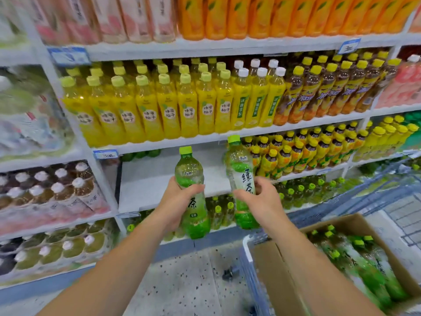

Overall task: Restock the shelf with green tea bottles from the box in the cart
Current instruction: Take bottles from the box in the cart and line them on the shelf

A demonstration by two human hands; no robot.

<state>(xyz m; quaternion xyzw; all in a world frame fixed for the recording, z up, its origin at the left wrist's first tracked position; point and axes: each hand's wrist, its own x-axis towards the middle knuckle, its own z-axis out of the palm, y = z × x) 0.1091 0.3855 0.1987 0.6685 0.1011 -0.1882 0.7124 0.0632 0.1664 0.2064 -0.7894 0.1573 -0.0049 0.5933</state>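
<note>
Head view: one camera looks down at both hands in front of the drinks shelving.
Left hand point(180, 197): grip wrapped round the middle of the left bottle point(190, 169), which is upright with its cap up.
Right hand point(262, 197): grip pinching the right bottle point(239, 163) at its label, with fingers and thumb curled round it. The bottle is slightly tilted.
Bottle location: both are in the air just before the bare shelf point(159, 179), not yet set down. More lie in the box point(284, 270) in the cart point(247, 252).
Risk, drop: the right hold looks light, so the bottle could slip to the floor.
Risk, knock: the right bottle is near the brown tea bottles point(296, 151), and a wide swing could topple them.
Risk, collision: two bottles going in together could strike each other.
Writing, right bottle: 绿茶, set vertically in dark characters.
Writing, left bottle: 茶 shows below the fingers; the rest is hidden.
Writing, price tag point(106, 154): the digits read as 300.
Writing, yellow bottles point(148, 106): 柚子; the smaller print is blurred.
</note>
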